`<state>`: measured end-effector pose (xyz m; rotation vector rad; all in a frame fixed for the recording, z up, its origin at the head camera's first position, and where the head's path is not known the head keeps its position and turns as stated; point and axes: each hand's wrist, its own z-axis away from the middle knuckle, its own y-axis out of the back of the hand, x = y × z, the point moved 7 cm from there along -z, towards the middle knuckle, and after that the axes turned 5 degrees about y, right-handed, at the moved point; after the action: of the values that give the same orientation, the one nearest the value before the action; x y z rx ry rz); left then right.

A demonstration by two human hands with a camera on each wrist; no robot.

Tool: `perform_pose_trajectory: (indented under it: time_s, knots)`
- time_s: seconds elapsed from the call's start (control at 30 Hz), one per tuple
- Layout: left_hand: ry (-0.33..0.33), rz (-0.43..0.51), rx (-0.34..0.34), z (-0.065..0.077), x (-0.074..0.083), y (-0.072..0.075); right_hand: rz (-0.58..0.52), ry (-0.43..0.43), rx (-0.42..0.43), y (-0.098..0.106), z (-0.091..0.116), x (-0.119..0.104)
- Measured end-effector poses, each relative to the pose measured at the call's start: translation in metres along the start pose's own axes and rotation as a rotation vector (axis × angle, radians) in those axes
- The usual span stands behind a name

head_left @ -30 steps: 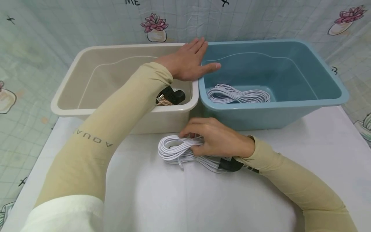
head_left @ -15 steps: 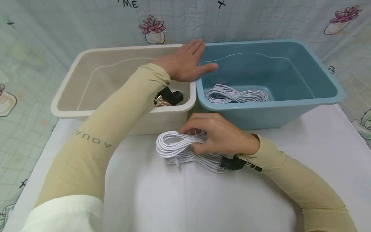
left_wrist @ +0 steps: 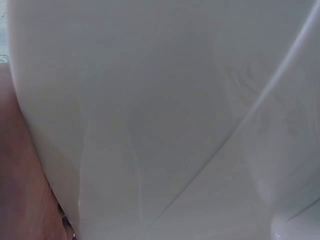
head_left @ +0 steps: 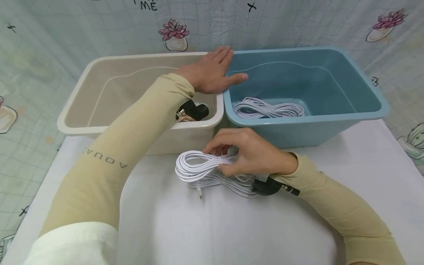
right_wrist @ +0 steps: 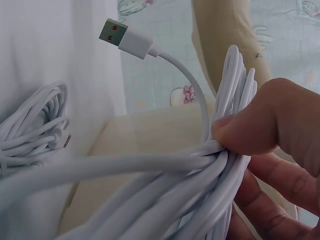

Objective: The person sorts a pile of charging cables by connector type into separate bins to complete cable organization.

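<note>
My right hand point(head_left: 250, 152) pinches a coiled white USB cable point(head_left: 192, 165) between thumb and fingers, just above the white table. Its metal USB plug point(right_wrist: 114, 32) sticks out from the coil in the right wrist view. Beneath and beside it, a second white cable bundle point(head_left: 228, 184) lies on the table, partly covered. My left hand point(head_left: 210, 71) lies with straight fingers across the touching rims of the beige bin point(head_left: 79, 129) and the blue bin point(head_left: 311, 119). Another white cable coil point(head_left: 268, 109) lies inside the blue bin.
In the beige bin's right end are a black item point(head_left: 195, 109) and some copper-coloured strands point(head_left: 185, 117), partly hidden by my left forearm. A patterned cloth point(head_left: 212, 25) hangs behind the bins. A black device point(head_left: 266, 186) sits under my right wrist.
My right hand has lifted the held cable slightly, and its coil now stands apart from the bundle below, shifted a little left. The left hand stays on the rims.
</note>
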<state>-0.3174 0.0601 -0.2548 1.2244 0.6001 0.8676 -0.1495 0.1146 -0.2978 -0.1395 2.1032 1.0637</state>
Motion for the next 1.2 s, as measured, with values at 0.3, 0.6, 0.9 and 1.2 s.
perform_pose_trajectory:
  time_s: [0.3,0.6,0.9,1.2]
  knots:
    - [-0.01,0.001,-0.023,-0.001,0.0,-0.001,-0.052,0.021,0.039,0.006,0.0,-0.012]
    - [-0.019,-0.005,-0.017,0.003,-0.002,0.001,-0.004,0.103,0.056,0.019,-0.008,-0.039]
    - [-0.011,-0.001,-0.023,0.005,-0.004,0.001,0.061,0.165,0.046,0.034,-0.016,-0.064]
    - [-0.023,-0.011,-0.028,0.006,-0.003,0.001,0.16,0.229,0.04,0.051,-0.02,-0.077]
